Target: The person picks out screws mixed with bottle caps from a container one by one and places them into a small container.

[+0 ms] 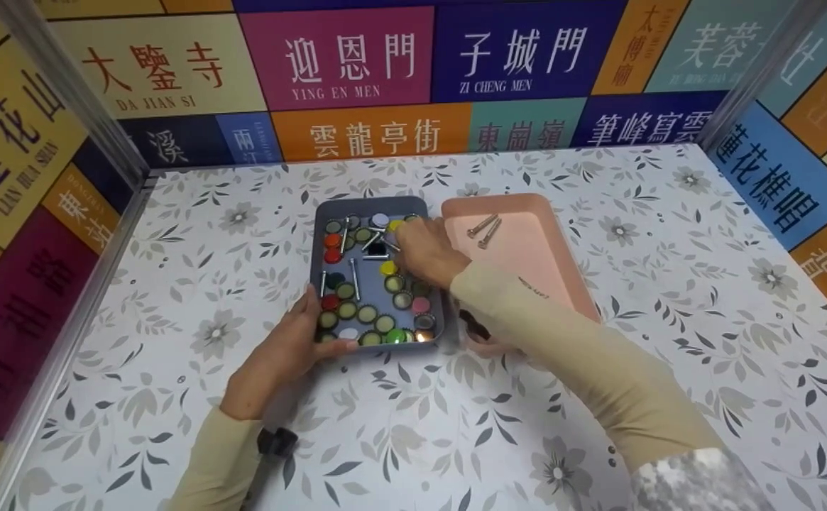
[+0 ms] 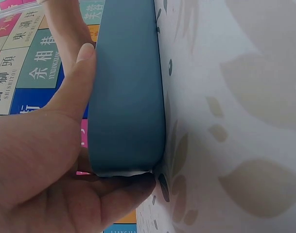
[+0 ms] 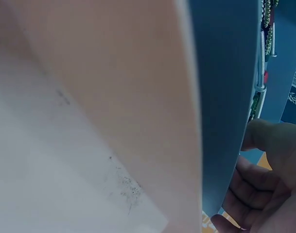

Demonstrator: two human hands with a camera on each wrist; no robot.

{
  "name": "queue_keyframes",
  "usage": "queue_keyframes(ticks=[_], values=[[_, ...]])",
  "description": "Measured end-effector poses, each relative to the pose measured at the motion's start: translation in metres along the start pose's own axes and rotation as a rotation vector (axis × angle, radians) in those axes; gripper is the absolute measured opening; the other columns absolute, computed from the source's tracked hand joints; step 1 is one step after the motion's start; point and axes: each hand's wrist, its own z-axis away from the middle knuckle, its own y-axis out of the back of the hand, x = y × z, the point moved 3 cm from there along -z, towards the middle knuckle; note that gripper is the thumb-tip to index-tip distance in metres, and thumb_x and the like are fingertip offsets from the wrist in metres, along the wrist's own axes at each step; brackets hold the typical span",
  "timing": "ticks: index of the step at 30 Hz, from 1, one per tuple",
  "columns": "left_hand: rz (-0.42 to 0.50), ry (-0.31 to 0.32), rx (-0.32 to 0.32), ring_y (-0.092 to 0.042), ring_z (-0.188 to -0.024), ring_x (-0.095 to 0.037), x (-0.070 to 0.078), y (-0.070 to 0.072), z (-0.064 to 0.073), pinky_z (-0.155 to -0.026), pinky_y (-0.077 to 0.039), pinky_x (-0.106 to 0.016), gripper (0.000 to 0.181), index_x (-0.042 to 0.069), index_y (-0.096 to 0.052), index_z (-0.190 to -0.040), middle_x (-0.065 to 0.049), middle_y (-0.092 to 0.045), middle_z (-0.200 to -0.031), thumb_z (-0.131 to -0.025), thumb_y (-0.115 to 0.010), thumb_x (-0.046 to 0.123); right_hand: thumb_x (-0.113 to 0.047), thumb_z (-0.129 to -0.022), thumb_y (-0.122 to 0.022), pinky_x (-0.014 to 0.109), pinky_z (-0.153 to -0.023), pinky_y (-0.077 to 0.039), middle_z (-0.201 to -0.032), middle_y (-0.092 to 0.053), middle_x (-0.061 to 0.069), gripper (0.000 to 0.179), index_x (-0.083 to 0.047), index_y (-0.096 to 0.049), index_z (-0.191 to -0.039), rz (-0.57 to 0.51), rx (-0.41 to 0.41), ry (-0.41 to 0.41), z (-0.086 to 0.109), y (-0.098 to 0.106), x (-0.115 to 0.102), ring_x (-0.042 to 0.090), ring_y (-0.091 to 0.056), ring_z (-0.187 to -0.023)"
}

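Observation:
A blue-grey tray (image 1: 378,282) holds several bottle caps (image 1: 367,314) in red, orange, yellow, green and other colours. Several silver bolts (image 1: 355,279) lie among them. At the tray's near left corner my left hand (image 1: 289,348) grips the wall; the left wrist view shows the thumb (image 2: 72,87) along the rim and fingers round the corner. My right hand (image 1: 424,248) reaches over the right wall into the tray, near yellow caps and bolts. Its fingertips are hidden, so whether they pinch anything cannot be told. Curled fingers (image 3: 250,189) appear in the right wrist view.
A pink tray (image 1: 562,248) stands close against the right side, partly under my right forearm. Two bolts (image 1: 484,231) lie inside it. The flower-patterned tabletop (image 1: 200,397) runs to upright panels (image 1: 356,64) with lettering at the back and both sides.

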Motion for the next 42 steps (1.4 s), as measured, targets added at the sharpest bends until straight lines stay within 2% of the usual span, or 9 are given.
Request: queue_keyframes(ticks=[3, 6, 12, 15, 18, 23, 28, 32, 42], values=[[-0.003, 0.009, -0.003, -0.019, -0.152, -0.044, 0.0, 0.0, 0.0, -0.125, -0.02, -0.053, 0.117, -0.006, 0.009, -0.156, -0.029, -0.006, -0.166, -0.089, -0.073, 0.044, -0.015, -0.09, -0.067, 0.033, -0.053, -0.039, -0.057, -0.046, 0.0, 0.042, -0.014, -0.044, -0.055, -0.009, 0.016, 0.005, 0.001, 0.001, 0.001, 0.018, -0.047, -0.057], [-0.003, 0.016, -0.006, -0.018, -0.153, -0.043, -0.001, 0.0, -0.001, -0.125, -0.02, -0.053, 0.117, -0.005, 0.009, -0.156, -0.028, -0.006, -0.166, -0.089, -0.073, 0.045, -0.014, -0.09, -0.067, 0.03, -0.051, -0.035, -0.054, -0.041, -0.001, 0.044, -0.014, -0.042, -0.054, -0.024, 0.033, 0.018, 0.002, 0.001, 0.003, 0.018, -0.045, -0.056], [0.013, 0.017, -0.007, -0.018, -0.153, -0.043, -0.001, -0.001, 0.0, -0.125, -0.019, -0.053, 0.117, -0.005, 0.01, -0.157, -0.028, -0.006, -0.166, -0.089, -0.073, 0.044, -0.011, -0.091, -0.064, 0.035, -0.057, -0.044, -0.057, -0.044, 0.002, 0.045, -0.012, -0.041, -0.053, -0.03, 0.042, 0.051, 0.003, 0.002, 0.005, 0.021, -0.049, -0.059], [0.019, 0.023, -0.007, -0.018, -0.153, -0.043, -0.001, -0.001, 0.0, -0.125, -0.019, -0.054, 0.118, -0.005, 0.01, -0.156, -0.028, -0.006, -0.166, -0.089, -0.073, 0.044, -0.01, -0.093, -0.061, 0.034, -0.057, -0.043, -0.058, -0.046, 0.003, 0.044, -0.012, -0.041, -0.053, -0.041, 0.038, 0.058, 0.003, 0.002, 0.007, 0.021, -0.048, -0.059], [0.011, 0.023, -0.007, -0.018, -0.153, -0.042, -0.001, -0.001, 0.0, -0.125, -0.019, -0.053, 0.118, -0.004, 0.01, -0.157, -0.028, -0.006, -0.166, -0.089, -0.073, 0.044, -0.008, -0.092, -0.06, 0.034, -0.058, -0.043, -0.063, -0.055, 0.008, 0.039, -0.01, -0.047, -0.056, -0.047, 0.033, 0.061, 0.002, 0.002, 0.009, 0.022, -0.052, -0.062], [0.002, 0.007, 0.0, -0.021, -0.152, -0.042, 0.0, 0.0, 0.0, -0.125, -0.021, -0.053, 0.118, -0.004, 0.01, -0.157, -0.028, -0.008, -0.166, -0.089, -0.073, 0.044, 0.001, -0.089, -0.058, 0.044, -0.076, -0.055, -0.089, -0.071, 0.019, 0.018, 0.0, -0.067, -0.073, 0.047, 0.061, 0.119, 0.003, 0.0, 0.009, 0.035, -0.068, -0.081], [-0.002, -0.004, 0.004, -0.023, -0.152, -0.042, 0.001, 0.0, 0.001, -0.124, -0.022, -0.053, 0.117, -0.004, 0.009, -0.157, -0.028, -0.01, -0.166, -0.089, -0.074, 0.043, 0.005, -0.089, -0.057, 0.047, -0.091, -0.053, -0.1, -0.07, 0.023, 0.014, 0.007, -0.069, -0.096, 0.183, 0.105, 0.141, 0.004, -0.002, 0.009, 0.041, -0.067, -0.095], [-0.004, 0.003, 0.0, -0.022, -0.152, -0.042, 0.001, -0.001, 0.001, -0.124, -0.022, -0.053, 0.116, -0.004, 0.01, -0.157, -0.028, -0.008, -0.166, -0.09, -0.074, 0.042, 0.0, -0.091, -0.06, 0.048, -0.094, -0.049, -0.104, -0.067, 0.026, 0.019, 0.01, -0.063, -0.107, 0.168, 0.138, 0.1, 0.005, -0.001, 0.009, 0.042, -0.063, -0.099], [0.002, 0.015, -0.003, -0.018, -0.153, -0.042, 0.0, 0.0, 0.001, -0.125, -0.019, -0.052, 0.118, -0.001, 0.011, -0.157, -0.026, -0.006, -0.167, -0.088, -0.073, 0.046, 0.002, -0.086, -0.064, 0.049, -0.091, -0.051, -0.1, -0.067, 0.026, 0.02, 0.011, -0.062, -0.105, 0.099, 0.216, 0.084, 0.005, -0.003, 0.011, 0.041, -0.064, -0.096]])
